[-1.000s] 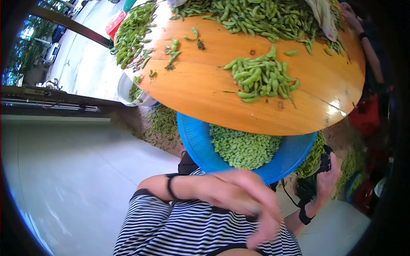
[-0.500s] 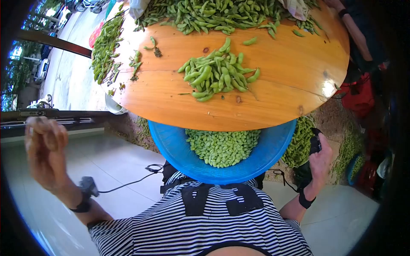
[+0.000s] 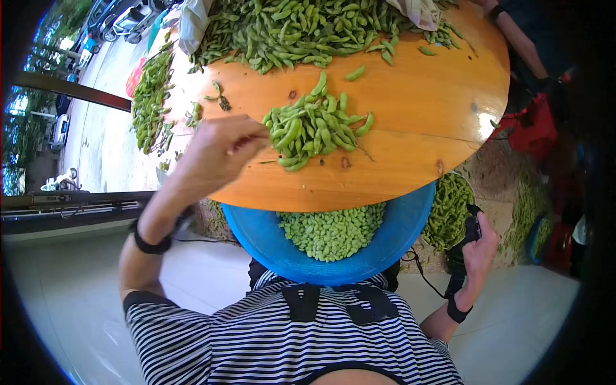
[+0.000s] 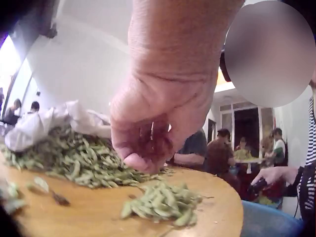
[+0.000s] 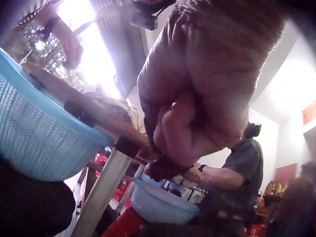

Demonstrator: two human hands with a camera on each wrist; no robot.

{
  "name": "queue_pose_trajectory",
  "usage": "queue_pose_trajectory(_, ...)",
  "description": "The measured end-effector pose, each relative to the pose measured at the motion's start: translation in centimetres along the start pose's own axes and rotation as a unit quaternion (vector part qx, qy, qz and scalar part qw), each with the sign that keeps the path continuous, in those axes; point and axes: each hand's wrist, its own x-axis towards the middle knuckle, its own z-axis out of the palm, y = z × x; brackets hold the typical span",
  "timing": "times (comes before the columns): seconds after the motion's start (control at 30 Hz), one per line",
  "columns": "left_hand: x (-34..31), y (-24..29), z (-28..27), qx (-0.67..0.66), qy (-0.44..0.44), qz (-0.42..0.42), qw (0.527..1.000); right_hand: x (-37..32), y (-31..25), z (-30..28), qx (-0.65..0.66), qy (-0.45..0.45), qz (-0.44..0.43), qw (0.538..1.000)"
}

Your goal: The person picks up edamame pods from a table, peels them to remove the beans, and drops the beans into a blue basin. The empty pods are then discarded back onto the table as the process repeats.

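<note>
My left hand [image 3: 221,154] hovers over the near left of the round wooden table [image 3: 410,147], its fingers bent loosely inward. It is just left of a small heap of green soybean pods [image 3: 314,128]; in the left wrist view the hand hangs above that heap, with nothing visible in its fingers. Off to the right, my right hand [image 3: 481,250] is beside the table, fingers curled round a small black object [image 3: 473,224] whose kind I cannot tell. Below the table edge a blue basin [image 3: 256,247] holds shelled green beans [image 3: 333,234].
A big mound of pods [image 3: 282,32] covers the far side, with pale cloth bags [image 3: 194,25] at its edges. More pods [image 3: 151,96] lie along the left. A container of pods or husks [image 3: 449,212] stands right of the basin. Another person's arm [image 3: 520,42] is at the far right.
My left hand crossed low before my body, swung out to the far left, then came forward over the table beside the small heap. The right hand stayed nearly still. The head view has shifted.
</note>
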Motion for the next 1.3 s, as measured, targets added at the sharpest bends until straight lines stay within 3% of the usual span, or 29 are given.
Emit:
queue_pose_trajectory(0.1, 0.9, -0.6, 3.7, -0.003, 0.094, 0.008, 0.996, -0.1, 0.4, 0.3, -0.031, 0.034, -0.029, 0.999)
queue_pose_trajectory(0.2, 1.0, -0.4, 4.7, -0.022, 0.096, -0.023, 0.995, 0.1, -1.5, -0.1, -0.022, 0.022, -0.028, 0.999)
queue_pose_trajectory(0.33, 0.3, -0.2, 6.1, -0.007, 0.124, 0.002, 0.992, 0.4, -4.1, 0.6, -0.019, 0.026, -0.031, 0.999)
queue_pose_trajectory(0.43, 0.3, 0.2, 6.4, -0.036, 0.174, 0.022, 0.984, 0.3, -6.6, 1.3, 0.006, 0.034, -0.087, 0.996)
queue_pose_trajectory(0.57, -0.6, 1.2, 6.4, -0.048, 0.203, 0.031, 0.977, -0.5, -10.9, 2.9, 0.226, -0.040, -0.087, 0.969)
queue_pose_trajectory(0.6, -1.3, 1.6, 6.8, -0.202, 0.132, -0.014, 0.970, -0.8, -12.5, 3.1, 0.260, -0.074, -0.091, 0.958)
queue_pose_trajectory(0.67, -2.4, 3.6, 7.8, -0.488, 0.017, -0.066, 0.870, -1.1, -14.4, 4.1, 0.310, -0.152, -0.089, 0.934)
queue_pose_trajectory(0.7, -2.7, 4.2, 8.5, -0.491, 0.010, -0.062, 0.869, -1.1, -14.5, 5.1, 0.327, -0.197, -0.084, 0.920)
queue_pose_trajectory(0.77, -3.2, 5.2, 9.5, -0.607, -0.100, -0.117, 0.779, -1.4, -15.4, 6.3, 0.356, -0.256, -0.074, 0.896)
queue_pose_trajectory(0.83, -3.4, 5.3, 11.4, -0.621, -0.086, -0.123, 0.769, -1.5, -16.4, 6.9, 0.439, -0.269, -0.071, 0.854)
queue_pose_trajectory(0.9, -3.7, 5.4, 12.2, -0.673, -0.041, -0.130, 0.727, -1.2, -16.0, 7.0, 0.455, -0.308, -0.050, 0.834)
queue_pose_trajectory(0.93, -3.8, 5.6, 12.4, -0.674, -0.042, -0.131, 0.726, -1.1, -15.8, 7.1, 0.470, -0.345, -0.029, 0.812)
queue_pose_trajectory(0.97, -3.8, 5.9, 12.5, -0.648, -0.014, -0.132, 0.750, -1.1, -15.9, 7.2, 0.469, -0.346, -0.028, 0.812)
queue_pose_trajectory(1.03, -3.9, 6.1, 12.7, -0.620, 0.014, -0.131, 0.773, -1.1, -16.1, 7.4, 0.544, -0.346, -0.010, 0.764)
queue_pose_trajectory(1.1, -4.1, 5.7, 13.5, -0.537, 0.063, -0.084, 0.837, -1.0, -16.1, 7.3, 0.546, -0.349, -0.002, 0.762)
queue_pose_trajectory(1.13, -4.1, 5.6, 13.8, -0.537, 0.063, -0.084, 0.837, -1.0, -16.1, 7.3, 0.547, -0.353, 0.005, 0.759)
queue_pose_trajectory(1.2, -4.2, 5.5, 14.4, -0.425, 0.124, -0.034, 0.896, -1.0, -15.9, 7.4, 0.553, -0.357, 0.010, 0.752)
queue_pose_trajectory(1.3, -4.1, 5.5, 14.7, -0.341, 0.180, 0.027, 0.922, -1.1, -15.8, 7.5, 0.552, -0.357, 0.008, 0.754)
